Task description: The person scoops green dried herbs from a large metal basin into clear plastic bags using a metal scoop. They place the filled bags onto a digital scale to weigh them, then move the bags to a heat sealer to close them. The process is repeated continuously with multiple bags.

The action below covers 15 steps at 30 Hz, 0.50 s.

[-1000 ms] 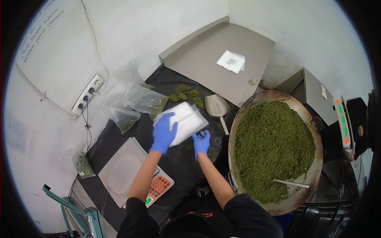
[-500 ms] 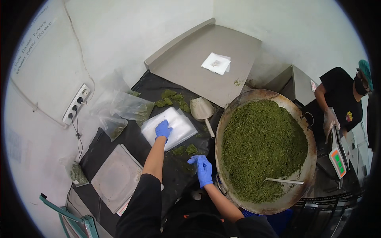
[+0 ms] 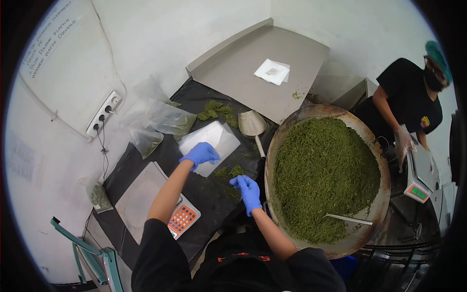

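My left hand (image 3: 201,155), in a blue glove, is over the near left part of a stack of clear and white plastic bags (image 3: 227,147). Its fingers are pinched together; whether a bag edge is between them is too unclear to tell. My right hand (image 3: 248,193), also blue-gloved, hovers by the left rim of a large round pan (image 3: 269,192). Its fingers are bent toward the thumb, and anything in them is hidden. Shredded green leaf (image 3: 326,175) heaps in the pan, with a metal-handled utensil (image 3: 350,219) stuck in it. Loose green clumps (image 3: 237,171) lie between my hands.
A metal scoop (image 3: 252,123) lies beyond the bags. Filled bags (image 3: 165,117) lean by the wall; a scale (image 3: 184,218) sits under my left forearm. At lower left stands a teal-framed device (image 3: 111,270). Across the pan a co-worker (image 3: 408,97) handles another scale (image 3: 418,187).
My left hand has come off the top of the bag stack and back toward me, its fingers now gathered. My right hand has curled slightly. The co-worker's scale has tilted flatter.
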Each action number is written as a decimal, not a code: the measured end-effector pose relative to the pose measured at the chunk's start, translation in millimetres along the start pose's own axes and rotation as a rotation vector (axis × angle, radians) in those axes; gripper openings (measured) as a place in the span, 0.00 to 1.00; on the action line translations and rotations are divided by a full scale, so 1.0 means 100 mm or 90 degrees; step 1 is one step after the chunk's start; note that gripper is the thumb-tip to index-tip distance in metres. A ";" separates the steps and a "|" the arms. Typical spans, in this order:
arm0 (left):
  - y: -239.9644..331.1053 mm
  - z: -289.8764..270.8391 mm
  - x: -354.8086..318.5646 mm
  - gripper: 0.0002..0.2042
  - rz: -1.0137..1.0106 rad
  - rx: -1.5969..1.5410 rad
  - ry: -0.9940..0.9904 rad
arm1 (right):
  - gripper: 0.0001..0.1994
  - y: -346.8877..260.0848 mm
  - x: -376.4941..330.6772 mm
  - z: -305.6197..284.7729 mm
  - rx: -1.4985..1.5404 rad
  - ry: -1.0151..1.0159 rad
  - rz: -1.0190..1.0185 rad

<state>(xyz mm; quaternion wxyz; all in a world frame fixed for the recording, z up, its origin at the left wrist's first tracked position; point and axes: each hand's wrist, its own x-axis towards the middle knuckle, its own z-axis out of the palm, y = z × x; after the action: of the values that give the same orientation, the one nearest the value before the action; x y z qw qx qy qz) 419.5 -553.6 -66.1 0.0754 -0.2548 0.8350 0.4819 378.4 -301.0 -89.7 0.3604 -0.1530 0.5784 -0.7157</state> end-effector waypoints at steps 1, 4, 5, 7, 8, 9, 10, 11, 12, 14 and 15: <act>0.02 0.13 -0.01 0.07 -0.014 -0.030 -0.001 | 0.11 -0.02 0.02 0.04 0.021 -0.001 0.036; 0.11 0.42 -0.12 0.15 -0.013 0.189 0.149 | 0.13 -0.17 0.09 0.17 -0.082 0.100 0.083; 0.15 0.50 -0.16 0.17 0.005 0.269 0.197 | 0.12 -0.14 0.20 0.22 -0.120 0.146 0.019; 0.10 0.61 -0.17 0.22 -0.020 0.242 0.218 | 0.13 0.04 0.48 0.31 -0.191 0.231 -0.105; 0.13 0.65 -0.18 0.21 -0.007 0.262 0.237 | 0.13 0.12 0.60 0.29 -0.220 0.223 -0.081; 0.14 0.65 -0.20 0.20 0.006 0.283 0.259 | 0.13 0.12 0.72 0.29 -0.247 0.213 -0.060; 0.14 0.60 -0.25 0.19 0.032 0.249 0.350 | 0.14 0.13 0.78 0.27 -0.274 0.204 -0.040; 0.12 0.51 -0.33 0.18 0.060 0.215 0.439 | 0.13 0.17 0.75 0.21 -0.356 0.252 -0.122; 0.12 0.40 -0.40 0.17 0.089 0.180 0.532 | 0.12 0.16 0.68 0.16 -0.434 0.297 -0.208; 0.29 0.33 -0.51 0.13 0.050 0.278 0.439 | 0.10 0.03 0.63 0.12 -0.605 0.370 -0.454; 0.37 0.38 -0.51 0.12 0.038 0.323 0.383 | 0.13 -0.07 0.68 0.15 -0.709 0.163 -0.422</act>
<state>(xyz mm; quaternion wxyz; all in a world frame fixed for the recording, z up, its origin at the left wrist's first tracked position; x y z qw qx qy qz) 439.8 -488.5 -38.8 -0.1265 -0.3333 0.9194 0.1659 338.5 -358.1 -92.5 -0.0837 -0.4004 0.8226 -0.3950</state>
